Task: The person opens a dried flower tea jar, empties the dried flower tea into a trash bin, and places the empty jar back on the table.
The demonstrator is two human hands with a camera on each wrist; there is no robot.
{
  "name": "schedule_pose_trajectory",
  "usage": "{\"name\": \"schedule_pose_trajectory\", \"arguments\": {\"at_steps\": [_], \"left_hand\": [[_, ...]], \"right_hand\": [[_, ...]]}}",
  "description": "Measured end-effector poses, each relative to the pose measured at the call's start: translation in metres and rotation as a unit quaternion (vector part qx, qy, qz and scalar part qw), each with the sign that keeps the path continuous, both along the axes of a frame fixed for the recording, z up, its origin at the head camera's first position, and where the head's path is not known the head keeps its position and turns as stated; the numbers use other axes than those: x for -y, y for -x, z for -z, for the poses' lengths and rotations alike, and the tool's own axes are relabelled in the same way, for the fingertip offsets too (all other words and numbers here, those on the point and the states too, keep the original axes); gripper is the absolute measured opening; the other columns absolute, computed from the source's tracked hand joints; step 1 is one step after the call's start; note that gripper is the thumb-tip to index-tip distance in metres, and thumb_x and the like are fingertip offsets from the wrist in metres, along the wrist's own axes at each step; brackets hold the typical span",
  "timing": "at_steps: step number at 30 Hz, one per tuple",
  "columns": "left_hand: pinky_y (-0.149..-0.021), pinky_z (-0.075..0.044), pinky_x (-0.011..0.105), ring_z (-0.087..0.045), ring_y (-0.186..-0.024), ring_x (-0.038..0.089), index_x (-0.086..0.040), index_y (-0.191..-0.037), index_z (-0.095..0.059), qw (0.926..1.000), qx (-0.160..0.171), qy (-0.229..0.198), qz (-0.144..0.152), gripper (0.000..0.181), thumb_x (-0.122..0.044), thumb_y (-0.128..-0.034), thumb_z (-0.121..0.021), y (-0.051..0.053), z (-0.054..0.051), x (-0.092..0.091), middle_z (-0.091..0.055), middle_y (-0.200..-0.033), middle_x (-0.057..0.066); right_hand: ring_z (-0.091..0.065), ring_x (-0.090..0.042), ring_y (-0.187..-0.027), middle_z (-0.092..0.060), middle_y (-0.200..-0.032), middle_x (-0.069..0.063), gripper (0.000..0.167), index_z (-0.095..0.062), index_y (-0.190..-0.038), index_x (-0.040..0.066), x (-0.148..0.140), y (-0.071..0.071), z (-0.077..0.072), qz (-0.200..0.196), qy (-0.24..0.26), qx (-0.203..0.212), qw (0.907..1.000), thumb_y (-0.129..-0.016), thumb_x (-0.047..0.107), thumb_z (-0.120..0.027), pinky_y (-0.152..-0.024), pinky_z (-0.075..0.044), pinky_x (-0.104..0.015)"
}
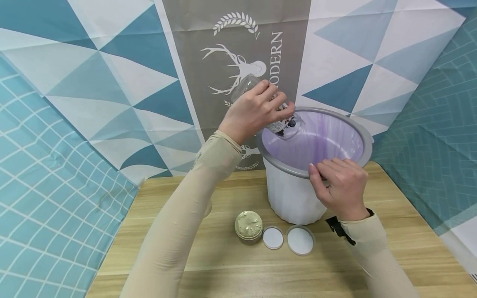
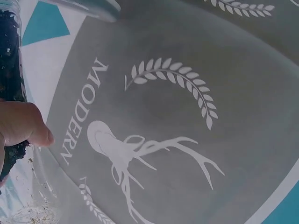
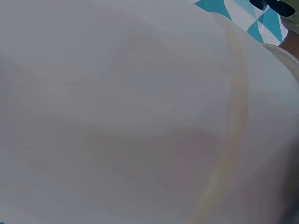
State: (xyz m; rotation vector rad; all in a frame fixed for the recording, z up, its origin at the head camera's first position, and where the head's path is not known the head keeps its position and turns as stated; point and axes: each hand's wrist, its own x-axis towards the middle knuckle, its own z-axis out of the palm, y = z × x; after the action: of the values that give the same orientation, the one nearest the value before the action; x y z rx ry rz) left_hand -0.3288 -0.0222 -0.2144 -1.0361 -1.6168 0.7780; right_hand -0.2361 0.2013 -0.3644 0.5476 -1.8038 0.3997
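My left hand (image 1: 261, 107) grips a clear jar (image 1: 247, 86) tilted with its mouth down over the near-left part of a white bin (image 1: 294, 194) lined with a purple bag (image 1: 331, 132). Dark bits lie inside the jar near its mouth; the left wrist view shows this dark material (image 2: 13, 56) behind my fingers (image 2: 23, 123). With its fingers curled over the bin's grey rim (image 1: 367, 145), my right hand (image 1: 340, 186) holds the near right side. The bin's white wall (image 3: 117, 116) fills the right wrist view.
On the wooden table (image 1: 223, 269), a jar with a gold lid (image 1: 249, 225) stands left of the bin's foot. Two round white lids (image 1: 273, 238) lie beside it. Patterned cloth (image 1: 141, 74) hangs behind and at both sides.
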Motion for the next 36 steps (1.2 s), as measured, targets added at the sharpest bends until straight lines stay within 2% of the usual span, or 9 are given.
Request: {"name": "schedule_pose_trajectory", "arguments": {"at_steps": [6, 15, 20, 30, 36], "left_hand": [[-0.106, -0.048, 0.033, -0.065, -0.109, 0.024, -0.03, -0.13, -0.059, 0.9999, 0.004, 0.014, -0.003, 0.062, 0.013, -0.1002, -0.028, -0.0007, 0.0023, -0.0036, -0.068, -0.11, -0.001], [-0.104, -0.049, 0.035, -0.066, -0.109, 0.025, -0.029, -0.127, -0.061, 0.9993, 0.018, -0.019, 0.025, 0.061, 0.016, -0.0986, -0.03, -0.0013, 0.0018, -0.0037, -0.069, -0.113, 0.001], [-0.105, -0.05, 0.036, -0.068, -0.113, 0.027, -0.028, -0.128, -0.06, 0.9992, 0.023, -0.026, 0.021, 0.062, 0.017, -0.0976, -0.03, -0.0006, 0.0028, -0.0008, -0.069, -0.114, 0.003], [-0.104, -0.051, 0.036, -0.069, -0.109, 0.027, -0.027, -0.126, -0.063, 0.9977, 0.029, -0.046, 0.04, 0.061, 0.017, -0.0986, -0.03, 0.0015, 0.0037, 0.0, -0.07, -0.11, 0.003], [-0.105, -0.051, 0.036, -0.069, -0.108, 0.026, -0.027, -0.127, -0.062, 0.9982, 0.023, -0.042, 0.034, 0.06, 0.016, -0.0982, -0.031, 0.0022, 0.0041, 0.0005, -0.069, -0.11, 0.003]], "right_hand": [[-0.036, -0.017, -0.041, -0.039, -0.047, 0.003, 0.051, -0.04, -0.052, 0.017, -0.0009, -0.0012, 0.001, 0.005, -0.005, 0.003, 1.0, -0.101, 0.03, -0.049, -0.048, -0.019, -0.028], [-0.035, -0.017, -0.042, -0.041, -0.048, 0.002, 0.052, -0.04, -0.052, 0.017, -0.0001, -0.0009, 0.0011, 0.004, 0.005, -0.004, 1.0, -0.102, 0.031, -0.05, -0.048, -0.018, -0.029], [-0.036, -0.018, -0.042, -0.041, -0.048, 0.003, 0.053, -0.04, -0.052, 0.017, 0.0007, -0.001, 0.0007, 0.001, 0.004, -0.006, 1.0, -0.103, 0.031, -0.049, -0.048, -0.019, -0.029], [-0.034, -0.017, -0.042, -0.039, -0.048, 0.004, 0.052, -0.039, -0.052, 0.017, 0.0008, -0.0009, 0.0002, 0.0, 0.003, -0.008, 1.0, -0.101, 0.03, -0.05, -0.049, -0.017, -0.028], [-0.035, -0.016, -0.041, -0.037, -0.048, 0.005, 0.056, -0.037, -0.052, 0.018, 0.0021, -0.0001, -0.0005, -0.001, 0.01, -0.008, 0.9999, -0.104, 0.033, -0.047, -0.048, -0.019, -0.029]]}}
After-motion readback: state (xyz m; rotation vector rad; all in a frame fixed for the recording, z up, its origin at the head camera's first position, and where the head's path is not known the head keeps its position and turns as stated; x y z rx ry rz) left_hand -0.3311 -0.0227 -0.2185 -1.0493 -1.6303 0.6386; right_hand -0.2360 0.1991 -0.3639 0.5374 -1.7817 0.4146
